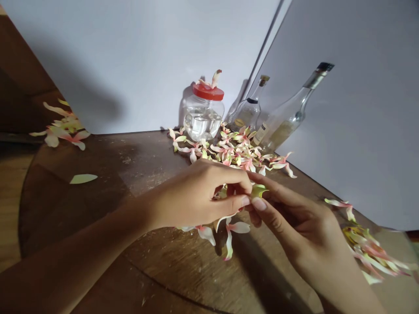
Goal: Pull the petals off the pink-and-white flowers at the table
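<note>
A small yellow-green petal [258, 190] sits between the fingertips of both hands, above the middle of the table. My left hand [199, 192] pinches its left end with thumb and index finger; the other fingers are curled beneath and partly hidden. Thumb and fingers of my right hand [301, 231] close on it from the other side. Just below the left fingers hangs or lies a pale pink-white flower [234, 229]; whether it is attached to the petal I cannot tell. Another pinkish blossom [204, 233] shows under the left hand.
Behind my hands, many flowers [248, 152] lie heaped around a red-lidded jar [204, 117] of clear liquid. Two glass bottles [245, 111] stand beside it against the wall. More flowers [63, 131] lie far left and petals [373, 253] right. A single petal [83, 178] lies on the round wooden table [108, 209].
</note>
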`<state>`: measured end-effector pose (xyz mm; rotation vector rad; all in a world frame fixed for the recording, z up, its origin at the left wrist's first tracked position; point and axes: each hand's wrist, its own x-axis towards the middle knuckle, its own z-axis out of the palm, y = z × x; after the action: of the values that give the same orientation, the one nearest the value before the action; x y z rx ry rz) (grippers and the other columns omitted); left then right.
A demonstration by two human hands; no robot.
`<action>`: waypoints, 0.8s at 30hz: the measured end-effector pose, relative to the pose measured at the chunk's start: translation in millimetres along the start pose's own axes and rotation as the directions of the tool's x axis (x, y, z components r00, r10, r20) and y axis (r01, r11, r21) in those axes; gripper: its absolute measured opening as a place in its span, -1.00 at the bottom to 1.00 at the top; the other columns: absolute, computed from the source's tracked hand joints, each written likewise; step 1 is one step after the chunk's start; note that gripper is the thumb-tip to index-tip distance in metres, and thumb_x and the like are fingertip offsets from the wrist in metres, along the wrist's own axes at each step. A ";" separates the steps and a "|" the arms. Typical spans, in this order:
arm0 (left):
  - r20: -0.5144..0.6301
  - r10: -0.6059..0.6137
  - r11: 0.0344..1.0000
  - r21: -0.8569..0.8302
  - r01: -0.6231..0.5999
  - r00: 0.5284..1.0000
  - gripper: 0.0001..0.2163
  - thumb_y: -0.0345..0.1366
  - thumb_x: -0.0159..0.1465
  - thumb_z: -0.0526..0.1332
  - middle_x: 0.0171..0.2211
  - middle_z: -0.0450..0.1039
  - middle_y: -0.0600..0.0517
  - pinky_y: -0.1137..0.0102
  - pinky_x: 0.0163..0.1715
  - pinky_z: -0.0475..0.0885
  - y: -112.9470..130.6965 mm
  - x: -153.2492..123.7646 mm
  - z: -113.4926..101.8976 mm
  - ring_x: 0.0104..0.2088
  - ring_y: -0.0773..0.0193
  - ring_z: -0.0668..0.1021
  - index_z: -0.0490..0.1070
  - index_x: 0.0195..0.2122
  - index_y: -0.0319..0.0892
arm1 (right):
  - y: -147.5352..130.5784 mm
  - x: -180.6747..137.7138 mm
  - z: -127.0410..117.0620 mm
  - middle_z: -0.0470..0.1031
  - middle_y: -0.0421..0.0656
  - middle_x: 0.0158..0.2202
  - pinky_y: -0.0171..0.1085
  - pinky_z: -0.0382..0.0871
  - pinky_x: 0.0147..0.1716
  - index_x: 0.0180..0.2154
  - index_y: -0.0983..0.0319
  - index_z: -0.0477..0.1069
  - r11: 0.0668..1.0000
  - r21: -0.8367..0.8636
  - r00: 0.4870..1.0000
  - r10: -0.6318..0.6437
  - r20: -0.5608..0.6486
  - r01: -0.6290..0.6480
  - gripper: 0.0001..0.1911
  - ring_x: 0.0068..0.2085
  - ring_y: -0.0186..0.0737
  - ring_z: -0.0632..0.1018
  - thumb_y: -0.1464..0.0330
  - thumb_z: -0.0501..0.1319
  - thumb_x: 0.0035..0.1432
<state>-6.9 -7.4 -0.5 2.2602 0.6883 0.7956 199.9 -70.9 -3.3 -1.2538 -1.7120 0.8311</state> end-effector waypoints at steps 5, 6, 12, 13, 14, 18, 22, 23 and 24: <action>0.086 0.037 0.999 0.037 -0.040 0.996 -0.84 -0.40 0.35 0.13 -0.47 0.42 0.14 0.50 -0.43 0.28 0.9 1.2 -1.4 -0.46 0.46 0.42 0.41 -0.38 -0.19 | -0.4 1.6 0.1 0.54 -0.28 -0.42 -0.49 0.46 -0.44 0.27 0.00 0.36 0.990 -0.124 0.996 -0.064 0.066 0.072 -0.52 -0.41 -0.40 0.55 0.29 0.24 0.35; 0.087 0.036 0.999 0.033 -0.039 0.996 -0.85 -0.42 0.33 0.13 -0.49 0.41 0.15 0.50 -0.46 0.25 1.0 1.2 -1.3 -0.48 0.48 0.39 0.39 -0.39 -0.20 | -1.1 1.9 0.0 0.52 -0.27 -0.42 -0.47 0.45 -0.44 0.28 0.03 0.34 0.987 -0.137 0.994 -0.071 0.079 0.082 -0.52 -0.42 -0.40 0.53 0.29 0.22 0.36; -0.024 0.082 0.984 0.163 -0.077 0.996 -0.84 -0.50 0.09 0.23 -0.59 0.32 0.18 0.49 -0.48 0.21 2.5 0.1 12.8 -0.56 0.50 0.33 0.27 -0.57 -0.24 | 2.4 2.0 9.3 0.44 -0.28 -0.43 -0.40 0.33 -0.51 0.28 0.03 0.25 0.989 -0.136 0.994 -0.038 0.098 0.051 -0.49 -0.47 -0.35 0.44 0.34 0.20 0.33; -0.071 0.079 0.977 0.201 -0.063 0.994 -0.85 -0.51 0.07 0.21 -0.60 0.31 0.18 0.48 -0.50 0.20 2.7 0.1 15.6 -0.57 0.50 0.32 0.26 -0.58 -0.24 | 4.4 2.1 12.0 0.43 -0.28 -0.43 -0.38 0.32 -0.50 0.25 0.05 0.26 0.991 -0.126 0.995 -0.030 0.094 0.042 -0.50 -0.46 -0.33 0.43 0.36 0.20 0.31; -0.125 0.073 0.972 0.229 -0.042 0.989 -0.85 -0.52 0.05 0.19 -0.62 0.30 0.18 0.48 -0.52 0.19 2.7 0.3 17.3 -0.58 0.49 0.30 0.26 -0.60 -0.23 | 6.6 2.4 14.5 0.41 -0.29 -0.44 -0.37 0.31 -0.50 0.21 0.07 0.27 0.993 -0.117 0.997 -0.019 0.074 0.028 -0.52 -0.46 -0.32 0.42 0.38 0.20 0.28; -0.402 -0.005 0.967 0.230 0.107 0.916 -0.83 -0.51 0.10 0.18 -0.62 0.38 0.15 0.50 -0.54 0.25 -2.4 0.6 4.6 -0.58 0.45 0.41 0.30 -0.60 -0.21 | 14.0 6.6 16.9 0.32 -0.33 -0.51 -0.38 0.21 -0.56 0.09 0.08 0.29 0.993 -0.095 0.993 0.065 -0.094 -0.074 -0.58 -0.51 -0.33 0.36 0.39 0.23 0.19; -0.561 -0.097 0.970 0.133 0.205 0.822 -0.79 -0.44 0.15 0.21 -0.47 0.53 0.05 0.50 -0.49 0.34 -10.2 -2.0 -28.8 -0.37 0.32 0.58 0.27 -0.61 -0.19 | 21.6 13.8 0.3 0.47 -0.26 -0.41 -0.42 0.26 -0.53 -0.02 0.12 0.39 0.996 -0.018 0.956 0.077 -0.283 -0.085 -0.67 -0.48 -0.37 0.40 0.42 0.26 0.16; -0.490 -0.093 0.977 0.121 0.173 0.867 -0.77 -0.44 0.16 0.21 -0.39 0.57 0.03 0.49 -0.42 0.38 -10.8 -2.8 -34.9 -0.30 0.30 0.59 0.26 -0.62 -0.19 | 23.8 15.3 -5.8 0.49 -0.24 -0.39 -0.42 0.29 -0.51 -0.05 0.13 0.42 0.998 -0.010 0.941 0.060 -0.334 -0.067 -0.73 -0.46 -0.37 0.42 0.41 0.25 0.18; -0.375 -0.069 0.985 0.124 0.123 0.925 -0.77 -0.44 0.18 0.20 -0.30 0.59 0.03 0.48 -0.35 0.42 -10.6 -3.3 -38.7 -0.24 0.30 0.60 0.26 -0.61 -0.19 | 25.7 16.5 -11.6 0.50 -0.23 -0.37 -0.43 0.32 -0.48 -0.08 0.14 0.44 0.999 -0.004 0.925 0.039 -0.378 -0.044 -0.78 -0.44 -0.37 0.45 0.40 0.25 0.21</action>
<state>-38.4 12.6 14.6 2.2022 1.0536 1.1721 218.3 -47.4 -16.7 -1.3624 -1.3844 0.5568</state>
